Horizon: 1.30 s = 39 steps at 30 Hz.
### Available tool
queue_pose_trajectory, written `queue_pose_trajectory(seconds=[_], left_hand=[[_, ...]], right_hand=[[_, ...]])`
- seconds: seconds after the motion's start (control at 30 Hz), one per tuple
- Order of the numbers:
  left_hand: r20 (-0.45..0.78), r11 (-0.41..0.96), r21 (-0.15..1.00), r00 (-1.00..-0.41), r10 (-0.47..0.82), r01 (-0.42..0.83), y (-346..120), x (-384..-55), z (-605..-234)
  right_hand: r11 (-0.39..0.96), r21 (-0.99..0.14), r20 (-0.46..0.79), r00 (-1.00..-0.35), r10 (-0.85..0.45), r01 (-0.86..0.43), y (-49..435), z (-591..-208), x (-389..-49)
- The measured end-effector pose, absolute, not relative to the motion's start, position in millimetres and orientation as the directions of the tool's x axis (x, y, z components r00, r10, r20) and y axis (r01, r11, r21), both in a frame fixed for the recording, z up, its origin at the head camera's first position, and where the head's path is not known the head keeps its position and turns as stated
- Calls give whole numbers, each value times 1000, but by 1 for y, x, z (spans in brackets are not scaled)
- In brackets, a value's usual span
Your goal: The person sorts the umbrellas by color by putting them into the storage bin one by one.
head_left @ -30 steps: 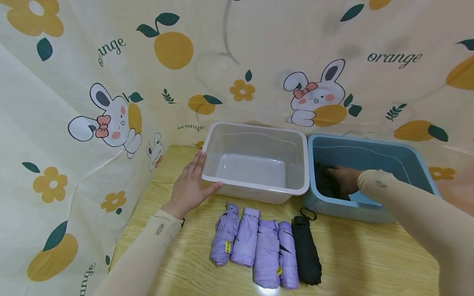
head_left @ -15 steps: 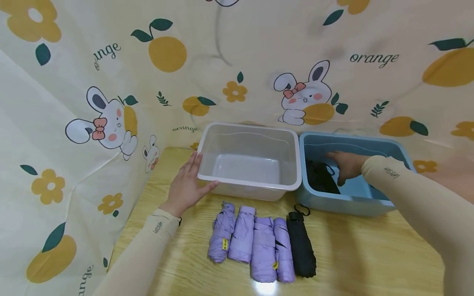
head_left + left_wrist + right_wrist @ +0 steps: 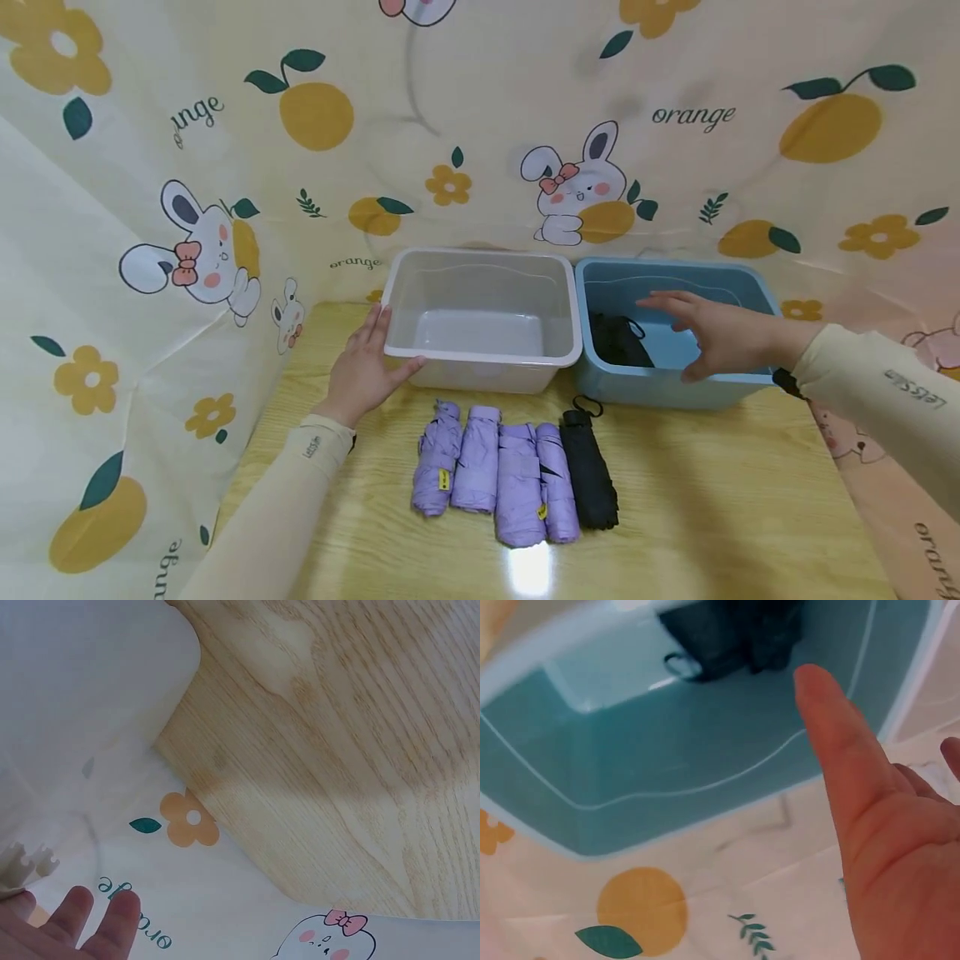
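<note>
Right hand (image 3: 723, 333): has come up from the black bundle (image 3: 618, 342) since the earlier frame and drawn back toward its own side; it hangs over the blue bin (image 3: 660, 392), fingers loosely spread, thumb apart, pinching nothing.
Left hand (image 3: 363, 371): fingers and thumb spread against the white bin (image 3: 480, 360) at its near left corner.
Black bundle: inside the blue bin, below and left of the right hand's fingertips, apart from them; a cord loop (image 3: 636, 328) shows on the side toward that hand.
Bundle's feel: probably light, soft and slick, perhaps stiff-cored, so hardly fragile but apt to slide; best held round its middle, not by the loop.
White bin's feel: likely light, stiff, smooth plastic; hold by the rim.
Umbrellas: four lilac umbrellas (image 3: 519, 492) and a black umbrella (image 3: 589, 475) lie side by side, nearer the person than both hands.
</note>
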State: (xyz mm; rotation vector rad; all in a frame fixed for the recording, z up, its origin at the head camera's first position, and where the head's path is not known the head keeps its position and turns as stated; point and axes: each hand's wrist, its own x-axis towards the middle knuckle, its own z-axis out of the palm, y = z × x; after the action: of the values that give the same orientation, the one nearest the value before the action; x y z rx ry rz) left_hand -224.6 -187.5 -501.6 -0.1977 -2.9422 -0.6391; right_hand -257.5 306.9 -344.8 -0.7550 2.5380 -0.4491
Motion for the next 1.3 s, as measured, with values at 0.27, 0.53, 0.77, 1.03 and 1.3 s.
queue_pose_trajectory(seconds=[0.27,0.53,0.77,1.03,1.3], left_hand=[[128,904,409,-989,78,124,-198,-223,-507],[129,901,414,-988,81,127,-203,-221,-503],[134,898,418,-987,91,139,-198,-221,-503],[139,893,426,-986,97,147,-193,-222,-501],[143,892,420,-983,115,166,-186,-222,-499]], right_hand=[[744,-488,-336,-689,-642,-456,294,-362,-201],[704,-511,-297,-668,-682,-492,283,-431,-148],[727,-528,-253,-736,-628,-440,259,-501,-115],[757,-478,-240,-762,-601,-447,250,-535,-111],[787,-410,-209,-792,-573,-461,251,-548,-111]])
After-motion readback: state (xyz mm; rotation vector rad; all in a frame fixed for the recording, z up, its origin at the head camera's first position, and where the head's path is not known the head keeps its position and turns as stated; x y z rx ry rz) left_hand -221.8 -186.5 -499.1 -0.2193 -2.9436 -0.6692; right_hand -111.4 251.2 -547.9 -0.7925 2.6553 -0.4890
